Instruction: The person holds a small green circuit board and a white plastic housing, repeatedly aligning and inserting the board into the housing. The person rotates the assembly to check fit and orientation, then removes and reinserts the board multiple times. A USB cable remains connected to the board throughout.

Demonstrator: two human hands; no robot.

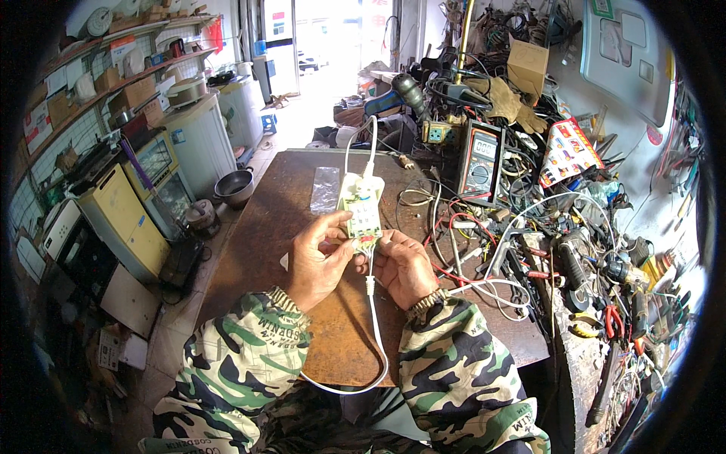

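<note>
Over the middle of a worn brown table (333, 344) I hold a small opened white electrical box (363, 206) with a pale green circuit board inside. My left hand (321, 253) pinches its lower left edge with thumb and fingers. At the lower right corner, the fingers of my right hand (404, 261) are closed by the wire ends; what exactly they grip is too small to tell. A white cable (376, 321) runs from the box's near end down in a loop toward my lap. Another white cable (373, 136) arches up from its far end.
A clear plastic bag (325, 189) lies left of the box. To the right stands a multimeter (481, 163) amid tangled wires, with pliers (612, 321) and a drill (624, 268) farther over. A black pan (234, 187) and old appliances line the left side.
</note>
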